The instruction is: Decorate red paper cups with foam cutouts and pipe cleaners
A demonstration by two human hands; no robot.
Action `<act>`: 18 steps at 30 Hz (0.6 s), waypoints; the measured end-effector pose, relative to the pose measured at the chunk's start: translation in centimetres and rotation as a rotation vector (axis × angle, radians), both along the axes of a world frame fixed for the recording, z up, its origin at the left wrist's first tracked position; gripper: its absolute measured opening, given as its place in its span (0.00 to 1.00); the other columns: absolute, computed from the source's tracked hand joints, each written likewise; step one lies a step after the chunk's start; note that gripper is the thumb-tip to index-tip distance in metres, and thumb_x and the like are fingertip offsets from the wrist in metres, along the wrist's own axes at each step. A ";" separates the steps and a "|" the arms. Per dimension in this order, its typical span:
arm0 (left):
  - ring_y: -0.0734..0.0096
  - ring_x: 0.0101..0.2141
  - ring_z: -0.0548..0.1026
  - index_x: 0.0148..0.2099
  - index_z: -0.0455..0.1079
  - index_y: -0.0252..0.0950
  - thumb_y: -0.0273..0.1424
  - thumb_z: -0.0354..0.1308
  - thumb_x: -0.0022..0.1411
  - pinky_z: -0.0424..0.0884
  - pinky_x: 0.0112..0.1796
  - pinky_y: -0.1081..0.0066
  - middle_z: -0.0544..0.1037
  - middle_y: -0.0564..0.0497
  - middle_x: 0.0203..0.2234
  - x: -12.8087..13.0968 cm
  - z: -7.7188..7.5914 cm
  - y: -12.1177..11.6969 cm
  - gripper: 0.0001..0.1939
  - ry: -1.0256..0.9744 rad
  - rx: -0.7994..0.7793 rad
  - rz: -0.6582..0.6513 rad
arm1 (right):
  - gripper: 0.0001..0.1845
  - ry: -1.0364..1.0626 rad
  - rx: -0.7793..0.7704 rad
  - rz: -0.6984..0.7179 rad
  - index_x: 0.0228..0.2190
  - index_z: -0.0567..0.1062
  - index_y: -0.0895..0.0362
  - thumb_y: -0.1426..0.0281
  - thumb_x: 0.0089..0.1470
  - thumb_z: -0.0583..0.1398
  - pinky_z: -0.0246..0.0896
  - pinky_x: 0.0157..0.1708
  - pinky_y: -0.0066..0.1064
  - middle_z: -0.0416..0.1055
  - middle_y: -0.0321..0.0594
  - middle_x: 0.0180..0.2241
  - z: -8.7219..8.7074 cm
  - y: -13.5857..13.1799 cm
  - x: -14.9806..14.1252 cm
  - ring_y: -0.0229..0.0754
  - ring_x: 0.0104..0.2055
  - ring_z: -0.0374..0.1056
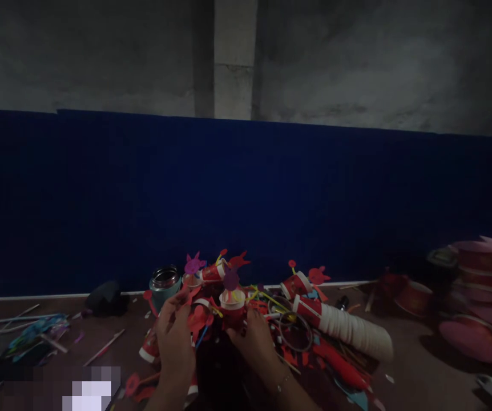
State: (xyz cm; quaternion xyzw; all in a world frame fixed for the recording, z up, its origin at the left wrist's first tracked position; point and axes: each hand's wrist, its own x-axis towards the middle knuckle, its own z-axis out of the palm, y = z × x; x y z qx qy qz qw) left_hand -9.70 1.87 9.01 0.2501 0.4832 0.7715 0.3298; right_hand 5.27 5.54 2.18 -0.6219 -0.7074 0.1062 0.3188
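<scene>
My right hand [254,337] is closed around the lower side of a red paper cup [232,305]. The cup stands upright with its white rim up, and a purple paper cut-out [231,279] and yellow strips show at its top. To its left, my left hand [176,331] is raised with bent fingers pinched together. A red paper piece [192,293] shows at those fingertips. Just behind my hands lie other decorated cups, one with a purple cut-out [194,264] and one tipped on its side [213,272]. My left hand partly hides another red cup [148,349].
A teal flask [164,288] stands open behind my left hand. On the right lie a stack of paper cups [349,328], a tape ring [296,332] and a decorated cup [296,284]. Blurred pink and red tubs [481,285] stand far right. A blue wall panel [246,194] rises behind.
</scene>
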 end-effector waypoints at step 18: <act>0.66 0.37 0.70 0.37 0.69 0.38 0.35 0.56 0.45 0.65 0.37 0.70 0.74 0.52 0.32 2.3 -0.2 -1.3 0.14 0.106 -0.072 -0.121 | 0.19 -0.069 0.085 -0.402 0.43 0.70 0.68 0.72 0.53 0.49 0.54 0.44 0.43 0.70 0.62 0.43 4.2 5.5 15.2 0.56 0.46 0.66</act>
